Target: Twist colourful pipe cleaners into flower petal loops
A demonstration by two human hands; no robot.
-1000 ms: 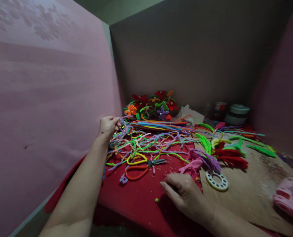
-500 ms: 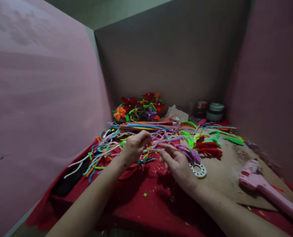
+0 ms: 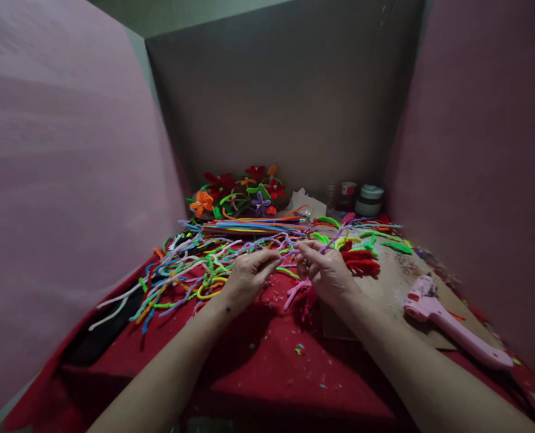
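A thin purple pipe cleaner (image 3: 336,237) slants up to the right out of my right hand (image 3: 328,273), whose thumb and fingers are closed on it. Its other end runs across the small gap to my left hand (image 3: 249,275), where thumb and forefinger are pinched together at the tip. Both hands hover just over the red cloth (image 3: 267,361). Below my right fingers are pink fuzzy strips (image 3: 295,293), partly hidden by the hand. Loose coloured pipe cleaners (image 3: 181,279) lie tangled to the left of my left hand.
Pipe cleaner flowers (image 3: 261,204) stand at the back, behind a bundle of straight pipe cleaners (image 3: 249,226). On the right, a pink glue gun (image 3: 452,325) lies on cardboard (image 3: 389,300), near red fuzzy pieces (image 3: 360,263). A lidded jar (image 3: 369,200) stands by the rear wall.
My hands have come closer together, and a purple pipe cleaner now shows in my right fingers. The dark hand tool and the white holed ring are out of sight. The view has shifted right.
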